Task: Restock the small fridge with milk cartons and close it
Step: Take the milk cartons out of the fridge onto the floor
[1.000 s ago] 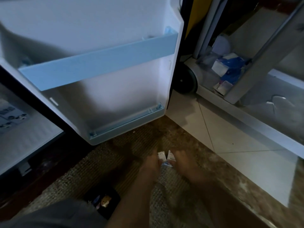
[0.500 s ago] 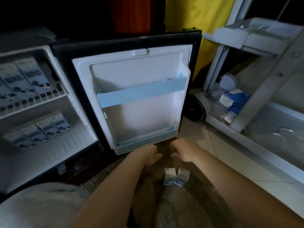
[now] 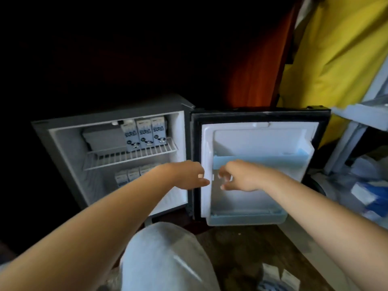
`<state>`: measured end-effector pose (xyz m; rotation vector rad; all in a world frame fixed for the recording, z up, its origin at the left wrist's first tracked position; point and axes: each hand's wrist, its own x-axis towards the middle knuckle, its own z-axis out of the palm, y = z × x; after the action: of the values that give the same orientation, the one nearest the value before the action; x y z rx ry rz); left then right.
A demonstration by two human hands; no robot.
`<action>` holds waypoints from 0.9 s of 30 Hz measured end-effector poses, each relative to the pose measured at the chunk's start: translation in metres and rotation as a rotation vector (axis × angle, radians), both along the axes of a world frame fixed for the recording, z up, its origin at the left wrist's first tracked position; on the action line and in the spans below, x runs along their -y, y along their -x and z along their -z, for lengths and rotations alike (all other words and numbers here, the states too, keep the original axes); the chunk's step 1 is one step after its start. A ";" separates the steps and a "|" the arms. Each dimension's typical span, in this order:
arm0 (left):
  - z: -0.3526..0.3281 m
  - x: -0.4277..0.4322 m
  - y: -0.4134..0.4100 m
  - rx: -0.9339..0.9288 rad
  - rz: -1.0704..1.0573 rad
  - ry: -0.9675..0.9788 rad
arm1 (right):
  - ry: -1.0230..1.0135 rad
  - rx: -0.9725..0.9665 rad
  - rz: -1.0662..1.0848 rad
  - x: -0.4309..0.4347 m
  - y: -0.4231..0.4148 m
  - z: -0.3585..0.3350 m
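Observation:
The small fridge (image 3: 63, 148) stands open on the floor, its door (image 3: 258, 143) swung wide to the right. Three tall milk cartons (image 3: 144, 135) stand on the wire shelf (image 3: 117, 158). Smaller cartons (image 3: 128, 176) sit in a row below, partly hidden by my left arm. My left hand (image 3: 189, 175) hovers empty in front of the hinge side. My right hand (image 3: 237, 175) is raised before the door's blue rack (image 3: 273, 162), fingers loosely curled, holding nothing. Two small cartons (image 3: 279, 278) lie on the carpet near my right forearm.
A white cart (image 3: 357, 122) with a yellow bag (image 3: 340, 59) stands to the right, blue and white packs (image 3: 369, 196) on its lower shelf. My knee in grey cloth (image 3: 165, 259) is bent in front of the fridge. Dark furniture surrounds the fridge.
Both hands left the two small cartons on the carpet and rose to the open fridge door. The view lifted from the floor to the whole fridge.

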<state>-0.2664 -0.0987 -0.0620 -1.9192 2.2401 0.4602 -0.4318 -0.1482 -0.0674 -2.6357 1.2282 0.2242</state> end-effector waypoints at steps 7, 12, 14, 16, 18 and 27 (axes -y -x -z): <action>-0.025 -0.035 -0.085 -0.027 -0.164 0.068 | -0.018 0.098 -0.106 -0.001 -0.097 -0.028; -0.015 -0.045 -0.132 -0.129 -0.356 0.188 | -0.080 0.251 -0.087 -0.004 -0.160 -0.025; -0.003 -0.042 -0.150 -0.235 -0.466 0.329 | -0.067 0.276 -0.066 -0.001 -0.182 -0.017; 0.012 -0.036 -0.164 -0.337 -0.540 0.419 | -0.020 0.312 -0.039 0.005 -0.201 -0.007; 0.027 -0.027 -0.177 -0.407 -0.619 0.496 | 0.048 0.374 -0.004 0.011 -0.217 0.001; 0.063 0.033 -0.220 -0.451 -0.753 0.607 | 0.330 0.498 -0.003 0.070 -0.266 0.041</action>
<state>-0.0468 -0.1321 -0.1250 -3.2851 1.9277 0.3314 -0.1656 -0.2185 -0.1088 -2.7057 1.1575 -0.6488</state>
